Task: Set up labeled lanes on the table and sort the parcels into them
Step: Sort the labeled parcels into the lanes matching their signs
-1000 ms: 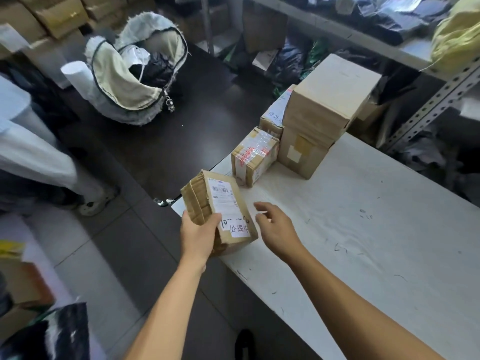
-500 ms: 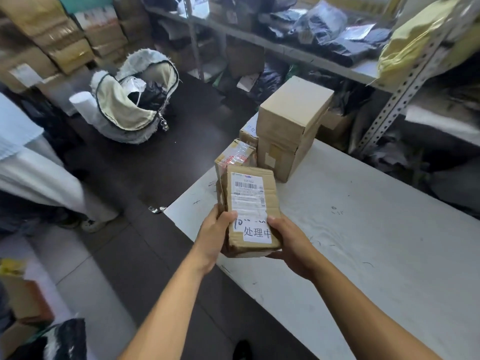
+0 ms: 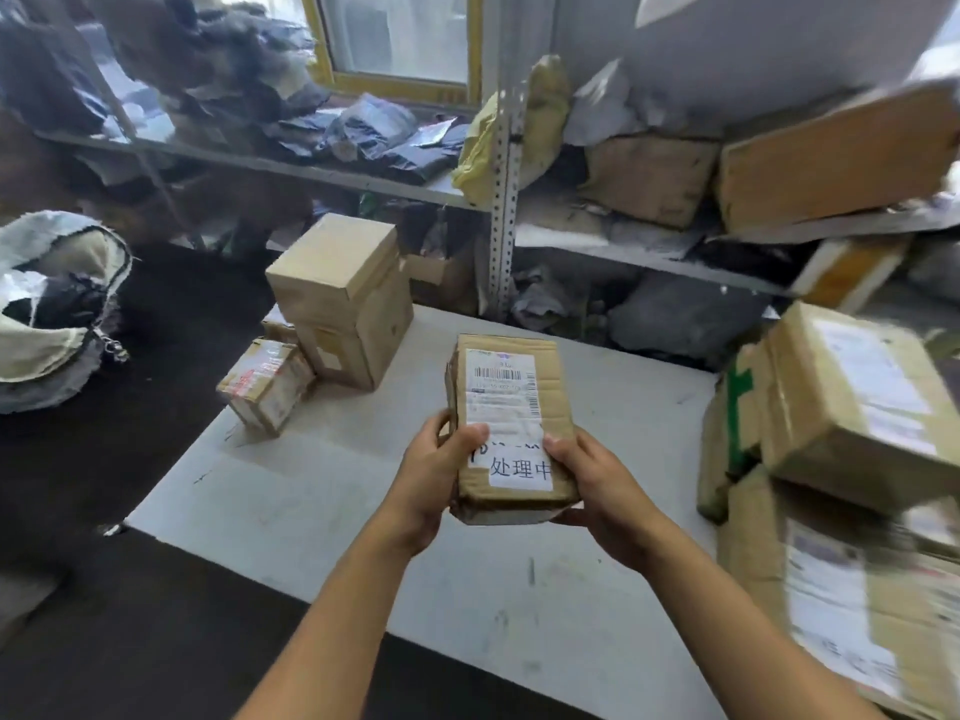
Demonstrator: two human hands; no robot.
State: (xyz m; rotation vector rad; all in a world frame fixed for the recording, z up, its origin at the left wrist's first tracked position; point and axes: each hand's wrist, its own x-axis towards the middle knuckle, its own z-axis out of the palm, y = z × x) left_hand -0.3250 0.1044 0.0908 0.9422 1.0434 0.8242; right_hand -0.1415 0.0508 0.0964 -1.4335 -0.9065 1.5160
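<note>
A flat brown cardboard parcel with a barcode label and a white slip of printed Chinese characters is held above the white table. My left hand grips its left edge, thumb on top. My right hand grips its right edge and underside. At the table's far left corner stands a tall plain box, with a small taped parcel beside it and another parcel partly hidden behind.
A stack of large labelled cardboard boxes fills the table's right side. Metal shelving behind the table carries boxes and dark plastic bags. A white open sack lies on the dark floor to the left.
The parcel, first held by my left hand alone off the table's edge, is now in both hands above the table's middle. The view swung right, bringing the right-hand stack into sight.
</note>
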